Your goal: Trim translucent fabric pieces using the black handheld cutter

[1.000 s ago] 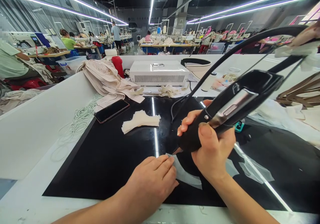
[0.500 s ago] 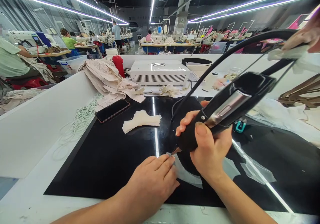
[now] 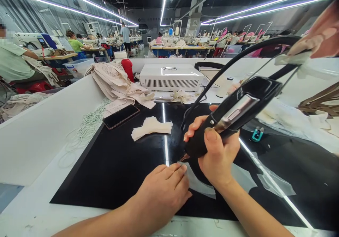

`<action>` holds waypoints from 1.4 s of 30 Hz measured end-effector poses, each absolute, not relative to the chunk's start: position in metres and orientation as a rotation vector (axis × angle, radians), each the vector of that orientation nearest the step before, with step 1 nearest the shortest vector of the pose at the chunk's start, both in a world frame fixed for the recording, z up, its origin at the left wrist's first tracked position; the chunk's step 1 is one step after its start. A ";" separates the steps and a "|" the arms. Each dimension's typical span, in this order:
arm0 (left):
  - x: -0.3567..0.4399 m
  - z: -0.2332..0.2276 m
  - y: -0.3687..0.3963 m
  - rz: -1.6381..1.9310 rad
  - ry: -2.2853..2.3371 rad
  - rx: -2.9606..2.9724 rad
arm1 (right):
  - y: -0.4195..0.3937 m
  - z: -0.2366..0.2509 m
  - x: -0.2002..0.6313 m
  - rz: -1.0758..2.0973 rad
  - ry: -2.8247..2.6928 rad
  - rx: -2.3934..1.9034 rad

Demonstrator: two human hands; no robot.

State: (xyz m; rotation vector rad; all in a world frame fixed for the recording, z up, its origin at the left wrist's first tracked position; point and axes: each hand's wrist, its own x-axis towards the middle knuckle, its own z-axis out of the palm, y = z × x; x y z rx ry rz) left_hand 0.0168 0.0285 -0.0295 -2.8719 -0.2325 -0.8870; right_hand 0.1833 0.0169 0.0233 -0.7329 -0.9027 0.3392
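pressing flat, the left hand (image 3: 165, 189) lies fingers together on the near end of a thin translucent fabric strip (image 3: 201, 186), which rests on the black mat (image 3: 116, 166) of the table (image 3: 31, 208) near the front edge. the right hand (image 3: 215, 152) is wrapped tight around the black grip of a corded handheld cutting tool (image 3: 233, 113), thumb on top, with its small tip touching the strip just beside the left fingertips (image 3: 181, 169).

to do this cut well, it seems wise to keep the left fingers firm so the strip cannot creep, yet clear of the tip, since the gap between them is very small. the tool is best held steady at its low slant and drawn along the curve in one even pass. its cord (image 3: 238, 57) arcs overhead to the far right; slack there matters, as a tug could jerk the tip. loose translucent offcuts (image 3: 275, 184) lie to the right, a stack of cream pieces (image 3: 152, 127) and a phone (image 3: 121, 116) farther back, all well apart from the cut.
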 end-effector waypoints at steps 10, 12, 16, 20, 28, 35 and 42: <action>0.015 -0.030 0.032 -0.873 -0.232 -2.880 | 0.016 0.028 0.185 0.318 -0.878 -0.730; 0.015 -0.030 0.032 -0.877 -0.228 -2.884 | 0.012 0.031 0.188 0.315 -0.878 -0.735; 0.014 -0.030 0.033 -0.860 -0.226 -2.912 | -0.005 0.036 0.195 0.305 -0.879 -0.772; 0.010 -0.029 0.034 -0.802 -0.203 -2.958 | -0.026 0.037 0.200 0.318 -0.872 -0.782; 0.007 -0.021 0.038 -0.774 -0.157 -2.976 | -0.061 0.037 0.205 0.336 -0.889 -0.831; 0.004 -0.018 0.044 -0.746 -0.103 -2.928 | -0.068 0.036 0.207 0.294 -0.886 -0.828; 0.014 -0.012 0.035 -0.831 0.078 -2.938 | -0.061 0.034 0.205 0.278 -0.886 -0.781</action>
